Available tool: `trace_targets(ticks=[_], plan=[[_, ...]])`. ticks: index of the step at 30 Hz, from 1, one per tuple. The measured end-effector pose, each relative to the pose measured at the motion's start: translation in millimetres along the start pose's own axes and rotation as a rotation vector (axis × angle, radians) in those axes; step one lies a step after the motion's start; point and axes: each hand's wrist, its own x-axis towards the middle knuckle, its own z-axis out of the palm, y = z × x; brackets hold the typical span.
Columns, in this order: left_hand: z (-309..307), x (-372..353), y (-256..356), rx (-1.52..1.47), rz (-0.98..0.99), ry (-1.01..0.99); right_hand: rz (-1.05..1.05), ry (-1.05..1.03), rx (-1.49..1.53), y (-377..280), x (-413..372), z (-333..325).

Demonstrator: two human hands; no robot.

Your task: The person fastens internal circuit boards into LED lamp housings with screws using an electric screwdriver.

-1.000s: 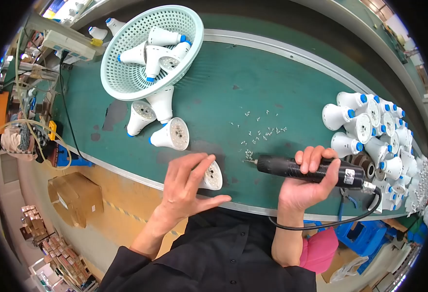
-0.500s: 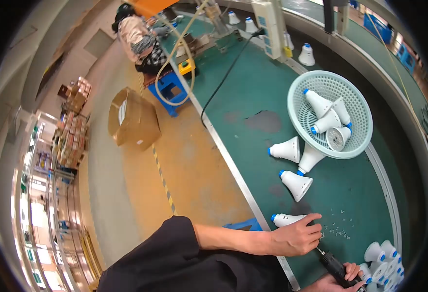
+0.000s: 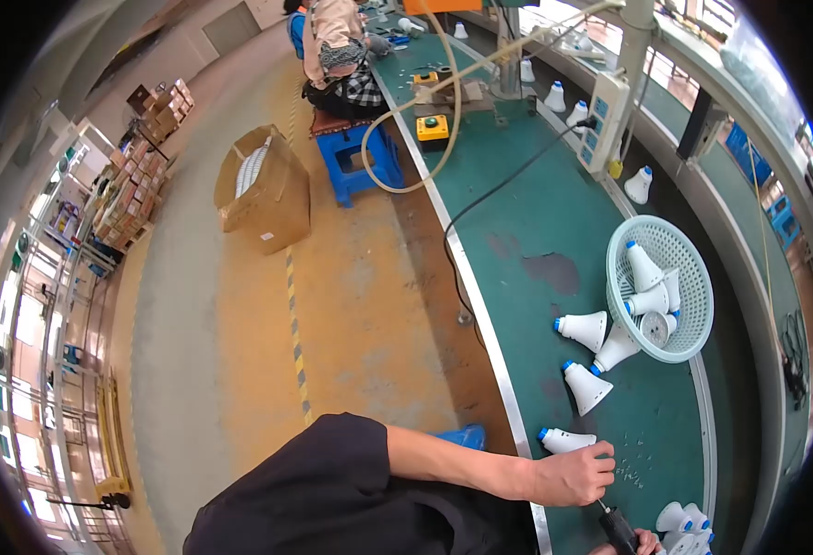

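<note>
My left hand [image 3: 573, 476] is closed, fingertips pinched together above the green table [image 3: 536, 310]; whatever is between them is too small to make out. Just beyond it lies a white bulb housing [image 3: 565, 441] with a blue tip, partly covered by the fingers. At the bottom edge, my right hand [image 3: 647, 542] is wrapped around a black electric screwdriver [image 3: 617, 531]. Its thin bit points up toward my left fingertips. Small screws [image 3: 630, 476] are scattered on the table right of my left hand.
A pale green basket [image 3: 698, 319] holds several white housings, with more, like this housing [image 3: 589, 388], lying beside it. Another pile of housings [image 3: 679, 518] sits bottom right. A black cable [image 3: 508, 180] crosses the table. Farther up, a person [image 3: 337, 55] sits on a blue stool [image 3: 346, 166].
The head view has tilted up and swung left, so the basket and table appear lower and farther right. My left hand stays pinched near the screwdriver bit; my right hand sits lower in view.
</note>
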Motion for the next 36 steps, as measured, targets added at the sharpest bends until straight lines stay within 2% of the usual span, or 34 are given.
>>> trace_targets(ticks=[2, 6, 9, 12, 16, 17, 18, 19, 22, 24, 27, 33, 36], plan=[[-2.7, -1.1, 4.9, -0.037, -0.013, 0.039, -0.044, -0.033, -0.023, -2.8, -3.6, 1.2], [-15.9, -4.1, 14.2, -0.161, -0.016, 0.097, 0.057, -0.045, 0.109, -18.6, -12.6, 2.4], [-26.5, -7.8, 24.1, -0.042, -0.025, -0.034, -0.031, -0.101, 0.035, -24.1, -29.3, 10.6], [-29.2, -11.9, 33.0, -0.010, -0.073, -0.066, -0.084, -0.128, -0.010, -24.9, -42.8, 14.0], [-33.4, -23.6, 33.4, -0.235, -0.090, -0.046, -0.150, -0.009, -0.081, -27.7, -61.7, 19.4], [-36.6, -25.1, 31.7, -0.220, -0.086, -0.063, 0.037, -0.334, 0.023, -36.5, -57.0, -4.3], [-37.7, -27.5, 30.8, -0.227, -0.070, -0.086, 0.204, -0.289, 0.271, -42.7, -43.2, -26.0], [-39.5, -28.8, 33.7, -0.260, -0.044, -0.118, 0.185, -0.319, 0.266, -38.0, -52.5, -18.4], [-62.0, -16.8, 30.2, -0.313, -0.020, -0.001, 0.169, -0.208, 0.278, -38.1, -60.2, -21.7], [-66.3, -24.3, 19.1, -0.293, -0.040, 0.095, 0.045, -0.146, 0.243, -37.4, -70.3, -18.3], [-54.8, -53.4, -9.7, -0.229, -0.151, 0.126, -0.077, -0.093, 0.160, -42.7, -70.5, -23.7], [-33.6, -56.9, -16.6, 0.006, -0.272, -0.207, -0.093, -0.058, 0.169, -48.2, -68.8, -33.0], [-19.6, -48.6, -12.9, -0.011, -0.341, -0.246, -0.096, -0.011, 0.150, -51.1, -69.5, -35.8]])
